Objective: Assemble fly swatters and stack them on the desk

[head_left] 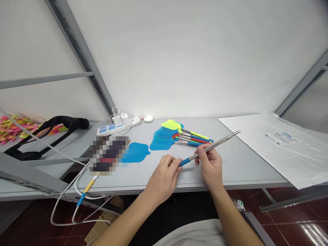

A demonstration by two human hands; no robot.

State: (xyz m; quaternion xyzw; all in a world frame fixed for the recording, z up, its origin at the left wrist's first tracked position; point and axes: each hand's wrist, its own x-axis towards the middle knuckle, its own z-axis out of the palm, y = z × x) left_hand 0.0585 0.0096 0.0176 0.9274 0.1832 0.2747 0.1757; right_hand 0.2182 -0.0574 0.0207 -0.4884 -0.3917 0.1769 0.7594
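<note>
A telescopic fly swatter handle [222, 140], a metal rod with a blue grip, slants across both my hands above the front of the shelf. My left hand [165, 174] is closed around the blue grip end. Fingers of my right hand [210, 165] pinch the metal rod farther up, its bare tip pointing up and to the right. No swatter head is on that tip. A loose blue fly swatter head [137, 152] lies flat beyond my left hand. Behind my hands rests a pile of fly swatters [164, 136] with blue and yellow heads and several coloured handles.
A blurred-out phone-like object [109, 155] with a cable lies to the left. Behind it are a power strip [109, 130] and a white round item [148, 118]. A white wrapped board [266, 150] covers the right side. Black straps and colourful pieces sit far left.
</note>
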